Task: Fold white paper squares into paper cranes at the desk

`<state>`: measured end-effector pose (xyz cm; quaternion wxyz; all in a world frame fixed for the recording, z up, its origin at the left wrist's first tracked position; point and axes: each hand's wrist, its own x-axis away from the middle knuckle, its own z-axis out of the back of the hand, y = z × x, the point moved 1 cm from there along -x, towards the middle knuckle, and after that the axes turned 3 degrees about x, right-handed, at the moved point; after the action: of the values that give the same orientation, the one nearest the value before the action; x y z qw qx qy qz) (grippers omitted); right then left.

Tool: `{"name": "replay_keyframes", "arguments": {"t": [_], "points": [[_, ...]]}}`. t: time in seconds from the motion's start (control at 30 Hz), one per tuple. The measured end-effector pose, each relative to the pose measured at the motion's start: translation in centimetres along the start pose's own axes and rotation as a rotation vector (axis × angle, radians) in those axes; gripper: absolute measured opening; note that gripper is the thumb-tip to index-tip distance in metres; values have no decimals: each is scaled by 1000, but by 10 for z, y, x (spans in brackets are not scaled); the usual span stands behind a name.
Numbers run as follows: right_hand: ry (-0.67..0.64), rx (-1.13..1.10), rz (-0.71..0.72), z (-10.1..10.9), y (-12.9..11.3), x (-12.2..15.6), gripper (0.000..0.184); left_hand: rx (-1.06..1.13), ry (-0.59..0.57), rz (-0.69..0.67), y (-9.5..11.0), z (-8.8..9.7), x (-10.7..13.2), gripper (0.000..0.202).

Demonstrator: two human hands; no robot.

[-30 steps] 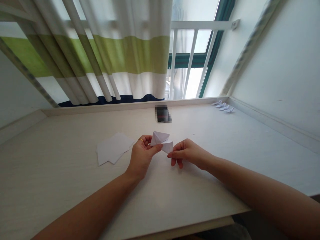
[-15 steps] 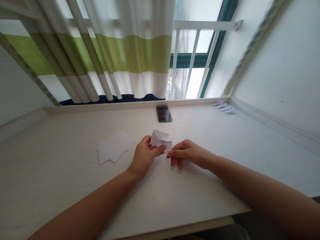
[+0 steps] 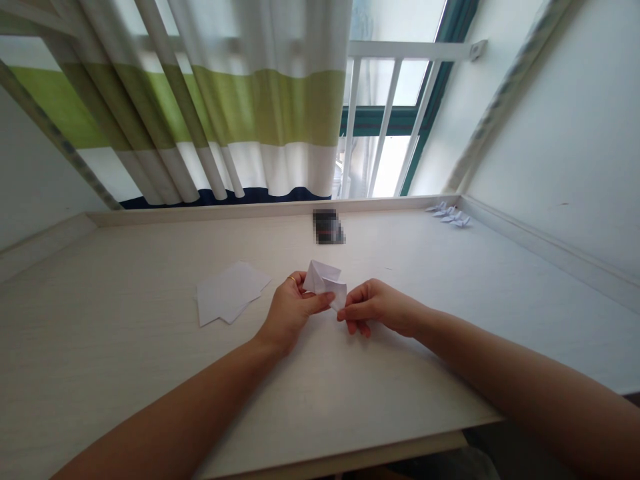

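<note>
A partly folded piece of white paper (image 3: 323, 275) is held up above the middle of the table, its flaps standing apart. My left hand (image 3: 293, 308) pinches it from the left, thumb across the front and fingers behind; a gold ring shows on one finger. At the paper's lower right corner, my right hand (image 3: 373, 308) closes thumb and index finger on the edge, with the other fingers curled below. To the left of my hands lies a loose stack of white paper sheets (image 3: 227, 293).
Several small folded white paper figures (image 3: 449, 215) stand in the far right corner of the pale table (image 3: 310, 407). A dark pixelated object (image 3: 327, 227) lies near the back ledge (image 3: 210, 212). Behind are a striped curtain (image 3: 270, 107) and white railing bars (image 3: 385, 120).
The folded paper and my left fingers have shifted very slightly right. My right hand's lower fingers have curled in a little, its pinch staying at the paper's corner.
</note>
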<state>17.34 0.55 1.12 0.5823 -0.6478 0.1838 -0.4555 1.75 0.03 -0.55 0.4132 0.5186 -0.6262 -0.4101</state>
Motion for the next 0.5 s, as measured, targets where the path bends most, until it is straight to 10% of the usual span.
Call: {"name": "replay_keyframes", "arguments": {"t": [0.5], "points": [[-14, -26, -90, -4, -4, 4, 12, -22, 3, -26, 3, 0, -2, 41]]}}
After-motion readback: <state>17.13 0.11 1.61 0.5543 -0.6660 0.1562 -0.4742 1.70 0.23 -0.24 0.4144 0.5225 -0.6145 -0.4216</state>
